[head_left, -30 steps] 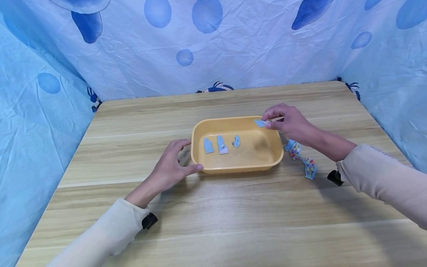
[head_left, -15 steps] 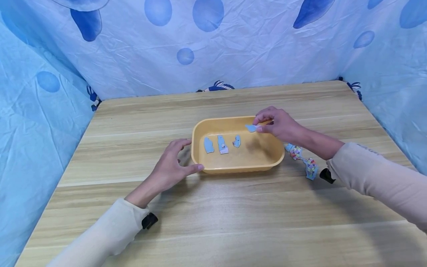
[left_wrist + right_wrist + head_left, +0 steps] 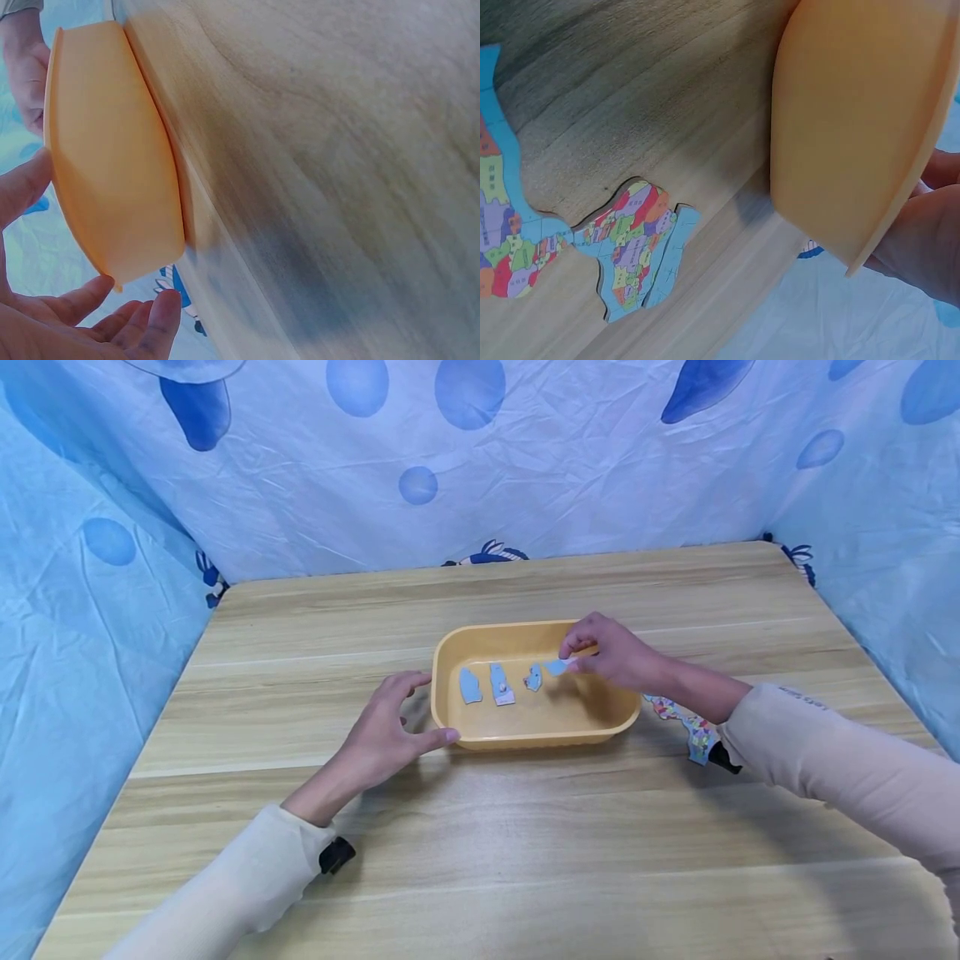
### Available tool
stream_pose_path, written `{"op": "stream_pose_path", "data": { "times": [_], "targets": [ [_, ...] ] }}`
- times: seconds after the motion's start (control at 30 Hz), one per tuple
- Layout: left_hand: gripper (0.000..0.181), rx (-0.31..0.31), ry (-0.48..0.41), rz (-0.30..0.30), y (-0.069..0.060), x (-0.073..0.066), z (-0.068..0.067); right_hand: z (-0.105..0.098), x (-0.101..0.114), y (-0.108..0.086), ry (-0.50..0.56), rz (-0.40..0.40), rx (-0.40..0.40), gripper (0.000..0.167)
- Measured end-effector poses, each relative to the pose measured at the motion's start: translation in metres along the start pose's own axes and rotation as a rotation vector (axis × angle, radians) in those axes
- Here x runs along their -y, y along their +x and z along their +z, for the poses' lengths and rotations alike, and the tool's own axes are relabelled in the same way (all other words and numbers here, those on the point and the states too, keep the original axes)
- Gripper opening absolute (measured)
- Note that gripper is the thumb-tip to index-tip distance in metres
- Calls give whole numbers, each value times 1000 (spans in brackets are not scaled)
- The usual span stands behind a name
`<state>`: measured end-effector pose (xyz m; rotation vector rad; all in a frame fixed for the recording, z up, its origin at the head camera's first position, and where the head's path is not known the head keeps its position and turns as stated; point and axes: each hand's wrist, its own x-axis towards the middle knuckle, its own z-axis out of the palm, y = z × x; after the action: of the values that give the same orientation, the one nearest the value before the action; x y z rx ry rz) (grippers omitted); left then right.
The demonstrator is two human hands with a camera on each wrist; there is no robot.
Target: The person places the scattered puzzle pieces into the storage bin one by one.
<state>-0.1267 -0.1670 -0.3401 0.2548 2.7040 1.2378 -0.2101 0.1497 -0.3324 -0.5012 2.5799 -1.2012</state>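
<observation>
A pale orange plastic tray [image 3: 547, 742] stands on the table. Inside it lie three puzzle pieces in a row: a plain blue one [image 3: 470, 687], a long blue one [image 3: 498, 677] with a pale lower end, and a small blue one [image 3: 534, 677]. My right hand [image 3: 617, 655] pinches another light blue puzzle piece [image 3: 556, 667] low over the tray, right of that row. At the tray's left end, my left hand [image 3: 375, 745] touches the rim with spread thumb and fingers. The tray wall [image 3: 855, 112] hides the pinched piece in the right wrist view.
Colourful map puzzle pieces [image 3: 634, 244] with blue edges lie on the wooden table [image 3: 480, 852], right of the tray and partly under the right forearm. A blue patterned cloth [image 3: 525, 468] hangs behind the table and along its sides.
My right hand has moved left and down into the tray with the puzzle piece, from above the back right rim to beside the row. The left hand and tray have stayed put.
</observation>
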Motion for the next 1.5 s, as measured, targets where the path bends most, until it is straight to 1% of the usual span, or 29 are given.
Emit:
{"op": "stream_pose_path", "data": {
  "times": [0.1, 0.27, 0.57, 0.73, 0.87, 0.97, 1.03, 1.1, 1.2, 1.33, 1.5],
  "targets": [
    [80, 1, -3, -1, 0, 0, 0, 1, 1, 0, -14, 11, 19, 9],
    [80, 1, -3, 2, 0, -1, 0, 2, 1, 1, -36, 15, 23, 10],
    [81, 2, -3, -12, -1, -1, 0, 6, -1, 1, -126, -26, 52, 9],
    [82, 1, -2, -13, 0, -1, 0, 7, -2, 1, -133, -34, 50, 20],
    [83, 1, -2, -6, 0, 0, 1, 6, 0, 0, -128, -34, 50, 24],
    [83, 1, -8, -6, 0, 0, 1, 4, 3, -1, -105, -12, 66, 28],
    [83, 4, -10, -4, 0, 0, 1, 1, 4, -3, -71, 7, 81, 31],
    [83, 4, -8, -11, 0, 0, 1, -3, 5, -4, -32, 17, 91, 33],
    [83, 6, -2, -17, 0, 0, 1, -9, 8, -7, 59, 29, 99, 36],
    [83, 4, -2, -20, 0, -1, 0, -18, 11, -12, 153, 60, 95, 41],
    [83, 4, -2, -13, 0, 0, 0, -28, 11, -19, 223, 85, 68, 45]
  ]
}}
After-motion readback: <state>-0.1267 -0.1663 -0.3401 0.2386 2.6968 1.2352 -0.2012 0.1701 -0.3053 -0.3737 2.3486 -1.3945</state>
